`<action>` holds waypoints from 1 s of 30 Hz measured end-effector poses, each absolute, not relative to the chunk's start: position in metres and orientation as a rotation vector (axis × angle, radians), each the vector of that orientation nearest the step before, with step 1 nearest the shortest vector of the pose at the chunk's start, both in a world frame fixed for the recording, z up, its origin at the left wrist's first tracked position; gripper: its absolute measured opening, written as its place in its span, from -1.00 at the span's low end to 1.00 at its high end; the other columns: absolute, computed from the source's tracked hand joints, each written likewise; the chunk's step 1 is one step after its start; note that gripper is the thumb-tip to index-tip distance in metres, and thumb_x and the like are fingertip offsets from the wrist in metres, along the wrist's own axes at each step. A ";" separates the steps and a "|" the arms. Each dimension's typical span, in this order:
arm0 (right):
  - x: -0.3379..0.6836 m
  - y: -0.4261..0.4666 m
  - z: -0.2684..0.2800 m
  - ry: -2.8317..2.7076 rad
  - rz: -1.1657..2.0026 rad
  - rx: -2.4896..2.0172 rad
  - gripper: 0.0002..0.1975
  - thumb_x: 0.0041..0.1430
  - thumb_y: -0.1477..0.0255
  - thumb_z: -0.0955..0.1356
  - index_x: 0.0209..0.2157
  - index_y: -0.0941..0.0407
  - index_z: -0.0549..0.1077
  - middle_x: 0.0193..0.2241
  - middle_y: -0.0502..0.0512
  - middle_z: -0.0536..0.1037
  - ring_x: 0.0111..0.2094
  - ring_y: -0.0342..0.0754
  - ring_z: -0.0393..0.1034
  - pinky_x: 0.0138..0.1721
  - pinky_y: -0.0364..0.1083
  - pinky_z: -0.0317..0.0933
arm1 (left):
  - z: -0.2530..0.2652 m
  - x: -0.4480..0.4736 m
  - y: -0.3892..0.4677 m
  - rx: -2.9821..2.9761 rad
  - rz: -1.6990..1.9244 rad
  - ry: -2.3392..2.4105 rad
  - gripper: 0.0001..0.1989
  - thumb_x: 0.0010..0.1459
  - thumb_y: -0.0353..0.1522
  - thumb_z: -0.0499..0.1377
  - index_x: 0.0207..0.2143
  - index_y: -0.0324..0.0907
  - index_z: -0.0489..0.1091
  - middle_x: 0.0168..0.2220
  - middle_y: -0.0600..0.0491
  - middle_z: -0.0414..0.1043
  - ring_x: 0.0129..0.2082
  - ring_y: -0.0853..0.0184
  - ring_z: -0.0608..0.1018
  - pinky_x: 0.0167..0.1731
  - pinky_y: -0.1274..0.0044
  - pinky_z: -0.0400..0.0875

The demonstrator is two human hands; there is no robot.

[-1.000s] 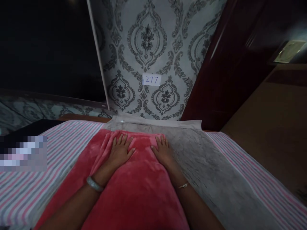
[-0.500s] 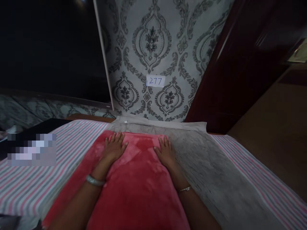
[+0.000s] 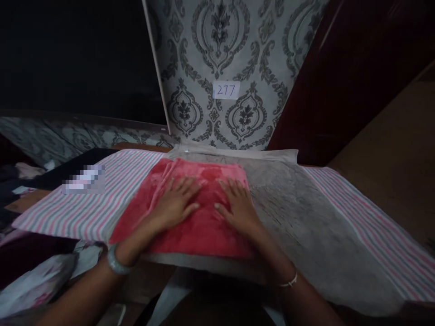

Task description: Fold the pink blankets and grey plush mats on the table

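A red plush cloth, folded over on itself, lies on a grey cloth. My left hand rests flat on the red cloth, fingers spread and pointing away from me. Beside it, my right hand is also laid palm down on the cloth with its fingers apart. Neither hand grips anything. Along the left side, a layer of the red cloth shows beyond the fold.
Striped cloth shows beneath the grey cloth on both sides. Behind stands a patterned wall with a paper label marked 277. A large dark screen is at left, a dark red panel at right. Crumpled fabrics lie lower left.
Both hands have come nearer to me and closer together over the red cloth, staying spread. The view has shifted, so the cloth's near edge and the table's front now show.
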State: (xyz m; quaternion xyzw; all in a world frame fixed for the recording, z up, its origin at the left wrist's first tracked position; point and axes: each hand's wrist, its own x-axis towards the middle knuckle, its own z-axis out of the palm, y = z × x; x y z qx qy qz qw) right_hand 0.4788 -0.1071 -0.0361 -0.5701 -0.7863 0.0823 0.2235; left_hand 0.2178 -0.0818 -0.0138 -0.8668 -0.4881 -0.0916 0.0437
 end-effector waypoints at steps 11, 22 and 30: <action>0.458 -0.128 -0.068 -2.268 0.158 -1.554 -0.31 0.26 0.09 0.29 0.36 -0.04 0.14 0.41 0.04 0.03 0.42 0.24 -0.28 0.35 0.31 -0.34 | -0.060 0.188 -0.091 -2.528 -0.342 -1.597 -0.37 0.33 -0.05 -0.06 0.38 -0.04 0.07 0.42 -0.07 0.00 0.42 0.10 0.02 0.35 0.06 -0.23; 0.537 -0.128 -0.093 -2.203 0.144 -1.606 -0.40 0.29 0.14 0.23 0.32 -0.01 0.24 0.37 0.12 0.12 0.39 0.24 -0.07 0.25 0.35 0.00 | -0.034 0.146 -0.084 -2.510 -0.190 -1.889 -0.37 0.30 -0.10 -0.03 0.35 -0.13 0.14 0.39 -0.09 0.08 0.39 -0.04 0.09 0.32 0.00 -0.14; 0.504 -0.013 -0.015 -2.081 0.109 -1.565 -0.44 0.33 0.29 0.18 0.29 0.17 0.28 0.26 0.24 0.34 0.29 0.15 0.17 0.27 0.15 0.06 | 0.017 0.255 -0.002 -2.549 -0.287 -1.648 -0.44 0.34 -0.13 -0.05 0.26 -0.22 0.25 0.30 -0.22 0.24 0.33 -0.04 0.20 0.33 0.01 -0.14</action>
